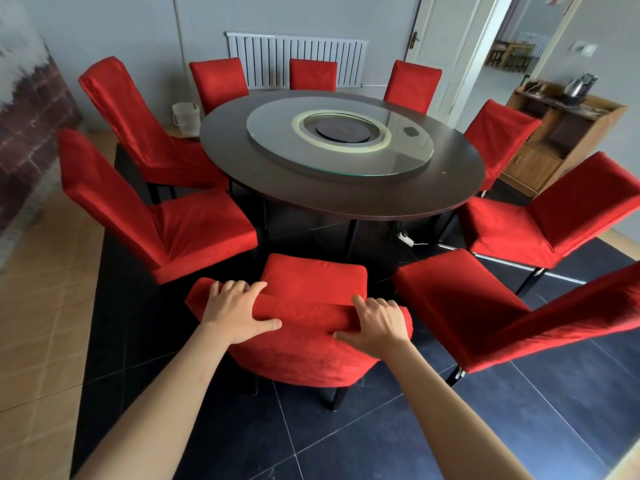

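I grip the chair (311, 358) backrest with left hand (239, 311) and right hand (375, 323) set apart, fingers curled over the top and thumbs nearside, so I can steer it squarely.

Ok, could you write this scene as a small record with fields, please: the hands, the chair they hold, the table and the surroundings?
held thing: nearest red chair, by the top of its backrest
left hand: grips the left part of the backrest top
right hand: grips the right part, fingers curled over the edge
chair position: seat faces the round table, not tucked under it
table: dark, with a glass turntable on top
other red chairs: eight, around the table
background: white radiator, wooden cabinet with a kettle
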{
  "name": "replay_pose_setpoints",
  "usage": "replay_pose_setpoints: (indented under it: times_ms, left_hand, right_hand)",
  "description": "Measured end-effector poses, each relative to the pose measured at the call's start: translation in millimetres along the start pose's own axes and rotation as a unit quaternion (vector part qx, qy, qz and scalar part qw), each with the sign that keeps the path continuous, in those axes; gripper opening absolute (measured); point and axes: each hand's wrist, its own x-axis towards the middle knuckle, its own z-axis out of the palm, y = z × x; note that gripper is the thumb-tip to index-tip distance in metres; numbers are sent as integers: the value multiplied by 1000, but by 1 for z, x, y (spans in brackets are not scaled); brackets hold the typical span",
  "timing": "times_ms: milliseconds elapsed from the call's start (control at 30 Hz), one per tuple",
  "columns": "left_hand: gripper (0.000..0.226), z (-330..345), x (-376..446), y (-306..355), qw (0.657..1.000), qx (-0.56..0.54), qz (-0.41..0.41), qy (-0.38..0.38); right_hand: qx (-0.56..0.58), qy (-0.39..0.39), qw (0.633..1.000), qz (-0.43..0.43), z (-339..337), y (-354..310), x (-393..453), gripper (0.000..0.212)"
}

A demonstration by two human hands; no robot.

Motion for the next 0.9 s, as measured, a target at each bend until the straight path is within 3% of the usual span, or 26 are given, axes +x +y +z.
replay_pose_setpoints:
  times_ms: [100,233,467,900]
  left_hand:
    - [97,-10,-11,-23,1000,-1,-6,30]
    - [97,-27,-25,-66,998,1,-25,59]
    - [96,-30,-50,-121,999,-1,-36,38]
    - [94,-26,-32,-94,998,-28,20,51]
  right_hand:
    - [5,-6,1000,-4,-6,-15,-4,96]
    - [14,5,1000,-4,-22,-56,1,93]
    - [2,-28,994,106,-27,-84,-3,92]
    - [-3,-25,997,74,-30,-82,-8,95]
